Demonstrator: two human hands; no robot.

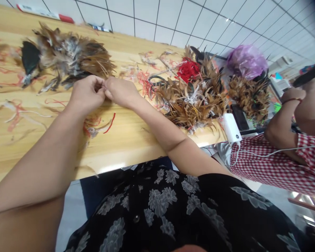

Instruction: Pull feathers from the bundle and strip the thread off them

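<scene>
My left hand (86, 94) and my right hand (120, 91) meet above the wooden table (23, 140), their fingertips pinched together on a thin pale strand, mostly hidden by the fingers. Just above them lies a large heap of brown, grey and white feathers (68, 56) with a black patch at its far end. To the right of my right hand are black-handled scissors (157, 80) among red thread scraps (144, 84). Another brown feather heap (191, 99) lies beyond them, with a red tuft (188, 69) on top.
A third feather bunch (249, 98) and a purple plastic bag (246, 61) sit at the table's far right. A white power bank (231, 127) with a cable lies near a phone (240, 117). A co-worker's arm (280, 119) and red-checked clothing (275, 168) occupy the right.
</scene>
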